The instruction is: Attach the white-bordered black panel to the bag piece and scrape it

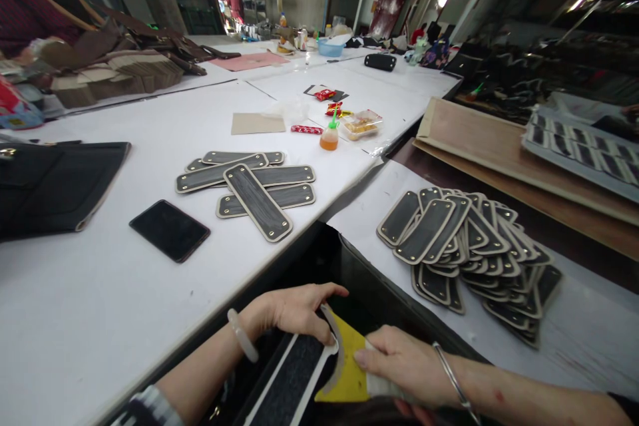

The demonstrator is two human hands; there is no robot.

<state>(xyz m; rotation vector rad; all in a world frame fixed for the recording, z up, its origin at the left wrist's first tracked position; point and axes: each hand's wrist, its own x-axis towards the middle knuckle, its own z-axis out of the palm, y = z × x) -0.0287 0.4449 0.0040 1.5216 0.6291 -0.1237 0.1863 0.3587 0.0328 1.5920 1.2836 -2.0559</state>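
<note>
At the bottom centre, my left hand (299, 309) grips the upper end of a black strip with white edges (292, 379), its thumb pressed on the strip. My right hand (399, 359) is closed round the pale handle of a yellow tool (349, 363). The tool's curved edge lies against the rounded end of the strip. Both hands are over the dark gap between the tables, and the strip's lower end runs out of the picture.
Several black strips (257, 203) lie on the white table beside a phone (170, 229). A large pile of strips (469, 246) covers part of the right table. Farther back are a small glue bottle (329, 138) and a plastic food box (360, 125). A black bag (54, 186) lies left.
</note>
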